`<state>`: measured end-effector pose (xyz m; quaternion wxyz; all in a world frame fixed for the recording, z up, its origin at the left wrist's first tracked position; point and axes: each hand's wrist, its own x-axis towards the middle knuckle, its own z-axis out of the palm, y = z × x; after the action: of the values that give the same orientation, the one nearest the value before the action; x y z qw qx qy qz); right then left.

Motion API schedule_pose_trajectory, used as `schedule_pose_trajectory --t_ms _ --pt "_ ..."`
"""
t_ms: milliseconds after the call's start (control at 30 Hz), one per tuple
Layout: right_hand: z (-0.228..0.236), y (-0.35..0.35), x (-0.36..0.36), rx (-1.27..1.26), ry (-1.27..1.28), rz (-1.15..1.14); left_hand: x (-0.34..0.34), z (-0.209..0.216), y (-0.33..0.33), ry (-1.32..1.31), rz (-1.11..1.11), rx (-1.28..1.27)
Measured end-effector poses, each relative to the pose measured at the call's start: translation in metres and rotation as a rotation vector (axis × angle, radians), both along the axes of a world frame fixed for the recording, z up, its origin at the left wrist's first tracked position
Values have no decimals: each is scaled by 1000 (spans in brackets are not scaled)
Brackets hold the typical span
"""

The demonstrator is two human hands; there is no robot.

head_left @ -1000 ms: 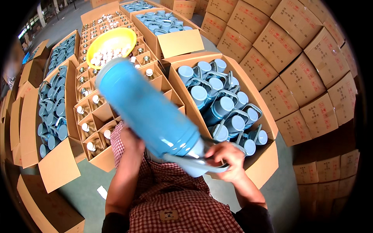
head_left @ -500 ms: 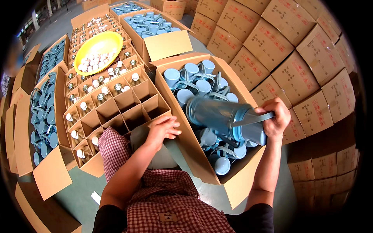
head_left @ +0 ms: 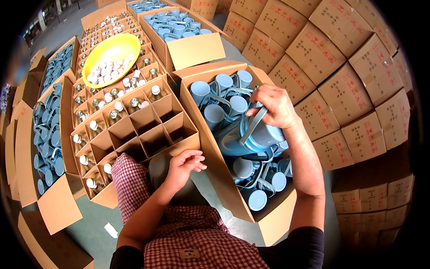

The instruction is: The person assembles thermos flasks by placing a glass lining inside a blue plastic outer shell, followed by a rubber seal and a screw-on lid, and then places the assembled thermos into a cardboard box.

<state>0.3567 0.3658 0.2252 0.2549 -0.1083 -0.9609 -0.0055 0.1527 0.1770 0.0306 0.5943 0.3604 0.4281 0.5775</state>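
My right hand (head_left: pixel 274 106) is wrapped round the handle of a blue thermos flask (head_left: pixel 233 140). The flask leans, its lid end toward me and its lower part down among other blue flasks (head_left: pixel 213 115) in an open carton (head_left: pixel 236 196); its base is hidden. My left hand (head_left: pixel 184 167) holds nothing, fingers loosely bent and apart, in the gap between that carton and a divided carton (head_left: pixel 186 144). Glass liners with white caps (head_left: pixel 93 125) fill many cells of the divided carton; several cells near my left hand show no liner.
A yellow bowl (head_left: pixel 130 43) of small white caps rests on the divided carton. More cartons of blue flasks stand at the far side (head_left: pixel 197 50) and left (head_left: pixel 29 161). Stacked closed cartons (head_left: pixel 347 96) wall the right side. A white scrap (head_left: pixel 110 230) lies on the floor.
My right hand has moved left and farther away, and the flask has swung from lying slanted over the carton to steeper, lower among the others. The left hand has shifted slightly downward in view.
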Motion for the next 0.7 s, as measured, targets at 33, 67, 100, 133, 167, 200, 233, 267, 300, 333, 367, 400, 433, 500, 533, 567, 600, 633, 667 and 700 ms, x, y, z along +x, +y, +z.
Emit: schedule_pose_trajectory --t_ms 33,67,100,133,167,200,233,267,300,333,367,400,433,500,533,567,600,633,667,700 --pt "-2 4 -1 55 -32 2 1 0 -1 34 -3 11" --pt "-3 10 -3 109 -64 6 2 0 -2 57 -7 27" --pt "-5 17 -4 164 -94 11 2 0 -3 84 -11 44" --pt "-9 26 2 225 -91 -79 3 3 -5 110 -24 59" --pt "-20 38 11 259 -80 -207 3 5 -6 135 -38 77" --pt "-38 47 24 234 -115 -291 5 4 -6 124 -41 73" --pt "-55 56 31 212 -147 -369 6 6 -7 151 -46 80" --pt "-67 56 31 18 -267 -306 4 10 -8 181 -40 83" --pt "-100 54 37 87 -314 -285 5 13 -7 206 -49 91" --pt "-113 42 22 106 -328 -182 4 13 -7 181 -33 85" --pt "-134 33 15 42 -382 -170 4 13 -7 178 -44 88" --pt "-158 28 9 -24 -419 -120 2 13 -7 181 -54 86" --pt "-177 18 4 -50 -400 -55 -1 13 -8 181 -69 83" --pt "-213 3 11 -150 -397 10 -5 17 -11 181 -91 80" --pt "-211 -4 10 -236 -432 -29 -8 19 -13 184 -89 79" --pt "-203 -8 11 -320 -470 -75 -10 19 -13 206 -84 102" --pt "-200 -5 14 -451 -505 -137 -12 18 -13 229 -79 124" --pt "-192 3 19 -427 -472 -109 -12 18 -14 249 -76 144" --pt "-185 14 26 -441 -389 -210 -11 18 -13 238 -79 125" --pt "-181 22 33 -453 -304 -307 -9 17 -12 224 -89 120"
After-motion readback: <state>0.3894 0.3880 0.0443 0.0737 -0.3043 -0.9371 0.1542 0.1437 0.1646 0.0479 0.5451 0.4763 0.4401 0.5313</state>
